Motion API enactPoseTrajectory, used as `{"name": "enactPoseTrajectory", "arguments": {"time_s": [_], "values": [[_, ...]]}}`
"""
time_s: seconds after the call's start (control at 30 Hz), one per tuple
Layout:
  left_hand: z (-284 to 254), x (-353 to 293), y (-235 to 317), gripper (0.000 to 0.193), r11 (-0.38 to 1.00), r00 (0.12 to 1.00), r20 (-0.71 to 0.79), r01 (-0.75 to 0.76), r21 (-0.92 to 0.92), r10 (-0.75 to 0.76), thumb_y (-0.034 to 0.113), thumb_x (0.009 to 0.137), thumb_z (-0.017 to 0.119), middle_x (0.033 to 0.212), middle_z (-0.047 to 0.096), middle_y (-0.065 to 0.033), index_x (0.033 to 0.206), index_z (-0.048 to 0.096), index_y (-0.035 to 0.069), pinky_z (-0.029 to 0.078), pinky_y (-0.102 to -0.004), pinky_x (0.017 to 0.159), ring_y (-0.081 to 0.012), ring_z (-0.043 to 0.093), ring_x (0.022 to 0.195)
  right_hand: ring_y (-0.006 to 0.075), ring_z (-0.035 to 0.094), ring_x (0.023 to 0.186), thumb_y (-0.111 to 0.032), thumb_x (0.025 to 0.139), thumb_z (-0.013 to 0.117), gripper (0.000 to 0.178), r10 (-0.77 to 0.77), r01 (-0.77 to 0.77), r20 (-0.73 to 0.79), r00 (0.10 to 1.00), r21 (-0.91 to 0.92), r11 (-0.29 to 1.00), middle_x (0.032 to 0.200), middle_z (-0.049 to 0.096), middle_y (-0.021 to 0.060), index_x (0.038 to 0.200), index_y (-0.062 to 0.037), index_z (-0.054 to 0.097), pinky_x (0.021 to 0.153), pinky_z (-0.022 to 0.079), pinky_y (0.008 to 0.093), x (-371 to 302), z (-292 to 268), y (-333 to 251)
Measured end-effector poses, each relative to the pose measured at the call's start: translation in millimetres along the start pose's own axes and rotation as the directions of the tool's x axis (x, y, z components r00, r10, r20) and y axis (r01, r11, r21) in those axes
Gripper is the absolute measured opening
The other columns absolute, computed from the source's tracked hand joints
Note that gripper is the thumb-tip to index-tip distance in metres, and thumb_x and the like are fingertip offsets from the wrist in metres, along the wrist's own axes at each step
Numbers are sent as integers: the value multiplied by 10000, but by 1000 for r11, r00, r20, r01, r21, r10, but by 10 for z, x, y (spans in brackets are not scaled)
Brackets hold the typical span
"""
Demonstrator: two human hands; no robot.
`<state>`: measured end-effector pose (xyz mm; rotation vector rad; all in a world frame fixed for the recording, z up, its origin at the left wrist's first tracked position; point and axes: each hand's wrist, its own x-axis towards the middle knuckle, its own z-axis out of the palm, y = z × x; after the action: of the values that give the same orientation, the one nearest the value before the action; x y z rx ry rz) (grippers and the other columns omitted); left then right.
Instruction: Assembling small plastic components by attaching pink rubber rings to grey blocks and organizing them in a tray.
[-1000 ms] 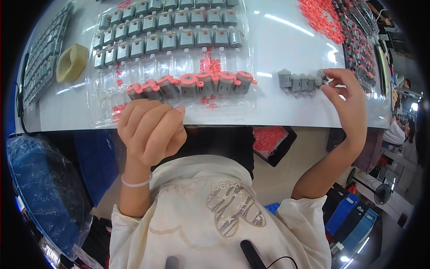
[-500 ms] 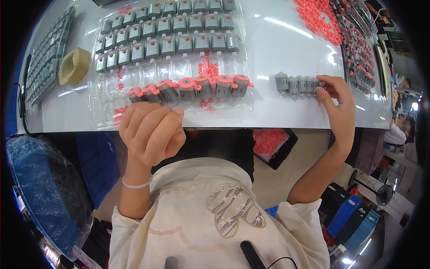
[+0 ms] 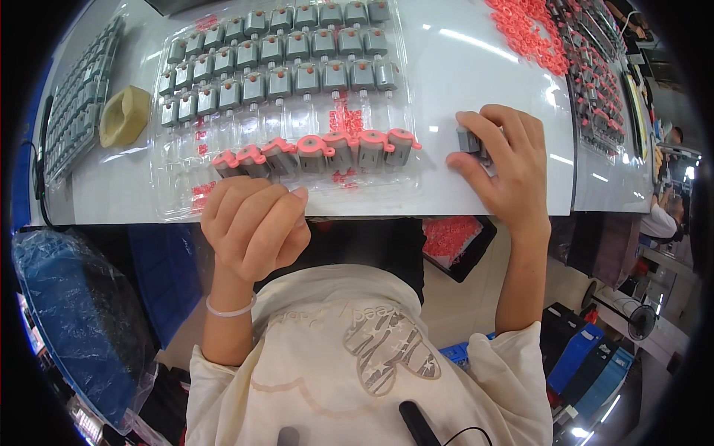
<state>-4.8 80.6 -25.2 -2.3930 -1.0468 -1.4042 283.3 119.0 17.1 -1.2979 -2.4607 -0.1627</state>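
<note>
My left hand [image 3: 256,227] is curled into a fist at the table's near edge, in front of a row of small grey electric motors [image 3: 341,152] wearing pink-red ring caps. Whatever its fingers may hold is hidden. To the right, my right hand [image 3: 509,160] arches over a short row of bare grey motors. Its thumb and forefinger sit either side of the leftmost motor [image 3: 467,140], and the palm and fingers cover most of the others. The capped motors stand on a clear plastic tray [image 3: 413,149], whose far part holds several rows of bare motors [image 3: 279,82].
A pile of pink-red caps [image 3: 528,33] lies at the far right, beside trays of capped motors [image 3: 595,97]. At the left are a yellow tape roll [image 3: 124,117] and a tilted tray of motors [image 3: 82,100]. Below the table edge, a dark bin [image 3: 461,241] holds red pieces.
My right hand has moved left from the right end of the short motor row and now covers it, fingers around the left end. My left hand stays nearly in place, closed.
</note>
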Motion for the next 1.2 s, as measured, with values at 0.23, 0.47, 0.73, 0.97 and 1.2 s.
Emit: {"name": "enactPoseTrajectory", "arguments": {"time_s": [0.23,0.47,0.73,0.97,1.2], "values": [[36,-24,4,179,1000,1000,-18,6,27,-5,21,693,585,742,579,-45,864,628,54,451,-297,550,-205,557,603,276,516,775,-202,668,739,347,33,-25,-54,998,157,987,857,546,98,940,-41,595,670,430,353,21,61,22],[26,-5,12,203,1000,1000,-12,-8,12,8,10,686,571,728,565,-54,883,608,42,443,-300,538,-214,546,598,272,481,679,-352,710,716,387,5,-5,-1,1000,60,998,759,495,96,833,-36,529,588,389,355,72,40,47],[46,-16,-6,221,1000,998,-52,-18,7,18,13,626,569,689,568,-35,839,623,40,437,-285,525,-190,549,573,258,458,560,-98,677,693,232,-115,118,-63,991,41,992,654,461,90,710,-25,475,495,357,346,130,70,50],[51,-22,-10,231,1000,998,-62,-20,7,21,20,619,568,689,574,-35,842,623,43,445,-284,535,-186,553,577,256,449,539,-54,631,677,226,-144,147,-72,987,35,988,637,450,89,682,-29,459,474,347,347,132,59,46],[60,-36,-24,225,1000,996,-87,-27,5,27,19,633,568,691,575,-32,852,615,48,443,-278,528,-179,552,578,287,532,700,-53,686,660,172,-142,142,-14,990,-11,990,800,554,125,819,-2,563,607,427,340,132,-22,-44]]}}
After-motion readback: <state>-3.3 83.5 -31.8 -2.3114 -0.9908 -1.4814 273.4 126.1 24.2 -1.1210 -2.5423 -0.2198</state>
